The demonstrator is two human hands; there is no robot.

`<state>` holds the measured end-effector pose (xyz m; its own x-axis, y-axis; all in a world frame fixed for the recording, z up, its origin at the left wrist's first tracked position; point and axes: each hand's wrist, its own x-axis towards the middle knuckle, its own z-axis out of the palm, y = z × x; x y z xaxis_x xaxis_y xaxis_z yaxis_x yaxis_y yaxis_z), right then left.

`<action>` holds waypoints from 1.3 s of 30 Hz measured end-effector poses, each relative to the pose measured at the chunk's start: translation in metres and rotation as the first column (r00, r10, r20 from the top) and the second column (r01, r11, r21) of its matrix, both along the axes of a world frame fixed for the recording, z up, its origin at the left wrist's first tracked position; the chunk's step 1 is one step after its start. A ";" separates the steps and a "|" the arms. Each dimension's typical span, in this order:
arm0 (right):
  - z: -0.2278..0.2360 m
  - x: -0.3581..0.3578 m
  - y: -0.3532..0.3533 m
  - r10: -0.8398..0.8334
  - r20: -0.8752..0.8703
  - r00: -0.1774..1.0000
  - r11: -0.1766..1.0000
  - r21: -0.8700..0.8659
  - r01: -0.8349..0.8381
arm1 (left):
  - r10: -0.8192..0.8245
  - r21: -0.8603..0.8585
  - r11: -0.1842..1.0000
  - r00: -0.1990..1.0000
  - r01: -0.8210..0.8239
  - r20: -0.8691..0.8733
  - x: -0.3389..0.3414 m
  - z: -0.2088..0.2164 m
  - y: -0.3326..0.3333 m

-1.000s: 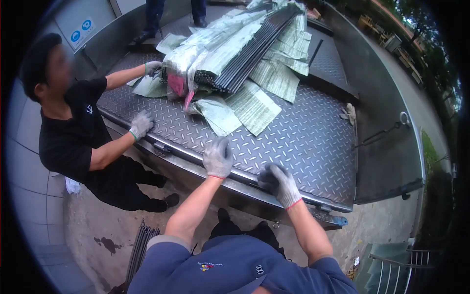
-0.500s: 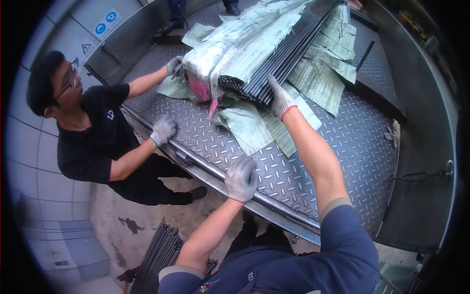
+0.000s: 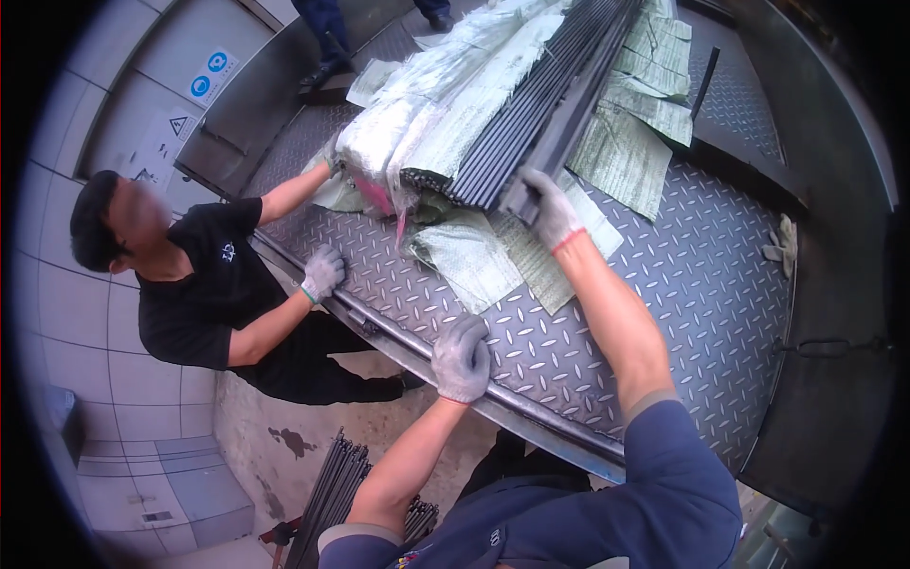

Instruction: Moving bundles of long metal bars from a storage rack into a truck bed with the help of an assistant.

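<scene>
A bundle of long dark metal rods (image 3: 517,142) lies lengthwise on the diamond-plate metal bed (image 3: 569,356), partly wrapped in pale green woven sheeting (image 3: 474,114) and clear plastic. My right hand (image 3: 550,209), in a grey-white glove with a red cuff, is closed round the near ends of some rods at the bundle's right side; motion smears those ends. My gloved left hand (image 3: 462,360) rests with curled fingers on the round rail (image 3: 531,403) along the bed's near edge. Its palm is turned away from view.
A co-worker (image 3: 213,275) in black stands at the left, one gloved hand on the rail and the other at the wrapping. More rods (image 3: 332,493) stand below the bed. A loose glove (image 3: 782,245) lies by the right side wall (image 3: 834,284). Another person's legs (image 3: 327,43) show beyond.
My right hand has gone from lying on the rods with its fingers stretched to closing round their ends. Several rods at the right side have shifted. My left hand stays on the rail.
</scene>
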<state>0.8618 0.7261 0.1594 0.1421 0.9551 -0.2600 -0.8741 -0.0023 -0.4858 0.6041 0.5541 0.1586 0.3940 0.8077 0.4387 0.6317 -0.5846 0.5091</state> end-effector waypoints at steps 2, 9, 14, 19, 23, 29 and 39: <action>-0.004 0.034 -0.022 0.012 -0.042 0.999 0.998 0.062 -0.010 | -0.018 -0.001 1.000 1.000 0.018 0.012 0.006 0.004 0.006; 0.010 0.064 -0.042 0.037 -0.155 0.987 0.995 0.102 -0.022 | -0.055 0.022 0.998 0.998 0.055 0.003 0.006 0.003 0.006; -0.014 0.074 -0.027 0.052 -0.338 0.940 0.980 0.196 0.016 | -0.073 0.037 0.997 0.997 0.073 0.008 0.014 0.001 0.003; 0.001 0.066 -0.022 0.000 -0.316 0.949 0.999 0.041 0.013 | -0.067 0.043 0.997 0.998 0.066 0.012 0.006 -0.001 -0.001; 0.000 0.060 -0.045 -0.031 -0.250 0.968 0.999 0.028 0.039 | -0.073 0.069 0.995 0.996 0.069 0.059 0.005 -0.004 -0.004; 0.011 0.010 -0.140 0.001 -0.220 0.975 1.000 -0.027 -0.008 | -0.057 0.076 0.996 0.995 0.051 0.077 -0.001 -0.006 -0.007; 0.066 -0.191 -0.334 0.072 0.019 0.997 0.926 -0.373 -0.060 | 0.035 -0.829 0.411 0.901 0.381 0.431 0.014 0.020 0.012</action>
<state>0.6704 0.3924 0.2252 0.0957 0.7983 -0.5945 -0.8499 -0.2454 -0.4663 0.6181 0.5662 0.1782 0.5725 0.7449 -0.3427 0.2421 0.2457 0.9386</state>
